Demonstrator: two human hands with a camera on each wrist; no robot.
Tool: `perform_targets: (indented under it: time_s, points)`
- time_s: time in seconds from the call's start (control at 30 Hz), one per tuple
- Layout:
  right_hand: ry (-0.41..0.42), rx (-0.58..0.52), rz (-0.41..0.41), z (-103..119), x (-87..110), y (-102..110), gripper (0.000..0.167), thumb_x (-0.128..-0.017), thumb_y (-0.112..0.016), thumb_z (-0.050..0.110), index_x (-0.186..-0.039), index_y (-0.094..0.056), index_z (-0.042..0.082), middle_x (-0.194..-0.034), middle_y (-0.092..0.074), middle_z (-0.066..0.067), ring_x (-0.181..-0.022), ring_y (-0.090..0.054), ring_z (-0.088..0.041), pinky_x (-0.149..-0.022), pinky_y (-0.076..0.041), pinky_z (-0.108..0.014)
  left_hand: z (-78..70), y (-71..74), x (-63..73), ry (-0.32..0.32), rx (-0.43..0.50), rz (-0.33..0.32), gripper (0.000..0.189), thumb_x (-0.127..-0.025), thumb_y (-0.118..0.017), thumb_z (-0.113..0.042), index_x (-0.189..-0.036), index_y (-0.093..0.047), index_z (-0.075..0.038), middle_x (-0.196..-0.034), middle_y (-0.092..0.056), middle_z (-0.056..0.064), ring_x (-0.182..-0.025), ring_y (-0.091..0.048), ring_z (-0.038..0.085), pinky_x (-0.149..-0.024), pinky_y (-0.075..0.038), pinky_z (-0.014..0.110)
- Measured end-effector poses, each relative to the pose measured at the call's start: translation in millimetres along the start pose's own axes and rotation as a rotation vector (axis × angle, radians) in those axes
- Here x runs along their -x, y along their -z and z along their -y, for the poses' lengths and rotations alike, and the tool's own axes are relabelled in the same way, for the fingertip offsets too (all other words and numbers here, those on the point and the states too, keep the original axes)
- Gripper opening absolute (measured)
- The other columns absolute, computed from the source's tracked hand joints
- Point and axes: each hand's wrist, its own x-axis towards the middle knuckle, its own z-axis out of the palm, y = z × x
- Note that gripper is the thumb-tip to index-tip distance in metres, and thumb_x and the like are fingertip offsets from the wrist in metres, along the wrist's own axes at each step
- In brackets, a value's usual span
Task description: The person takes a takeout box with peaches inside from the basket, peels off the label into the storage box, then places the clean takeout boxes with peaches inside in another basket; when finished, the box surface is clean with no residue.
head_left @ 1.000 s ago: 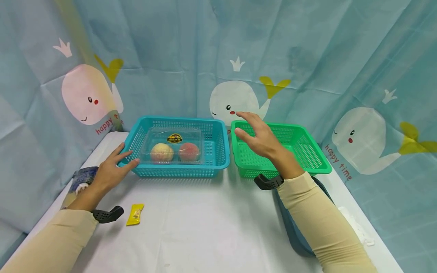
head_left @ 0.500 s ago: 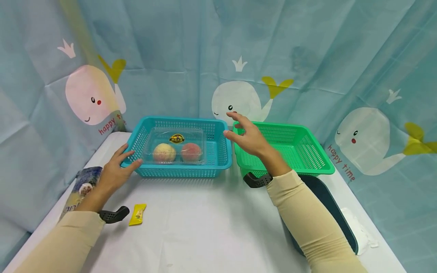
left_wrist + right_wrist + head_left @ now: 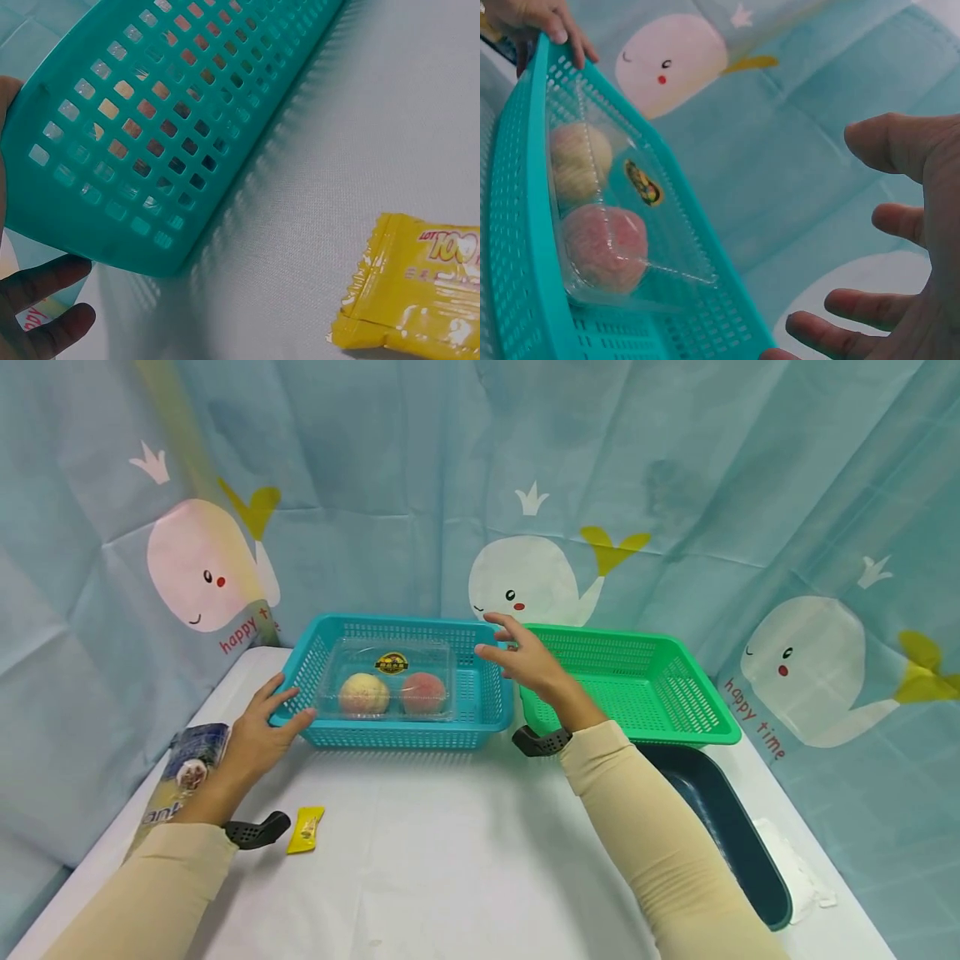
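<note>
Centrally, blue perforated plastic basket (image 3: 480,693) on the white table (image 3: 450,860), holding a clear clamshell box of two peaches (image 3: 390,681); left hand (image 3: 258,735) grips its near-left corner, right hand (image 3: 525,664) open, fingers spread, just beside its right rim; grasping step, next calls for closing the right fingers on the rim

Staged tabletop booth, whale-print curtain (image 3: 525,485) backdrop
</note>
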Motion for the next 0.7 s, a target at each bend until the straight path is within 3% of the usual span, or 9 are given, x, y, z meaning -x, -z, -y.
perform_targets:
  time_s: [0.3,0.7]
  points:
    - [-0.063,-0.092,-0.002,-10,-15.4,-19,0.064,-0.092,-0.066,0.038,-0.148,-0.036,0.031,-0.145,-0.035,-0.011,-0.126,-0.043,-0.028,-0.093,-0.045,-0.053,0.9,-2.9,-0.5,0.01,0.005,-0.017,0.07,-0.096,-0.058,-0.041,-0.146,-0.037,0.001,-0.16,-0.01,0.01,-0.141,-0.012,0.044,-0.102,-0.023,0.066]
    - [-0.159,-0.027,0.025,-22,-34.9,-48,0.068,-0.091,-0.066,0.037,-0.15,-0.033,0.03,-0.148,-0.031,-0.02,-0.124,-0.043,-0.032,-0.092,-0.045,-0.054,2.1,-3.6,-0.6,0.0,0.019,-0.03,0.069,-0.095,-0.059,-0.042,-0.145,-0.038,0.002,-0.16,-0.011,0.008,-0.141,-0.012,0.043,-0.104,-0.022,0.065]
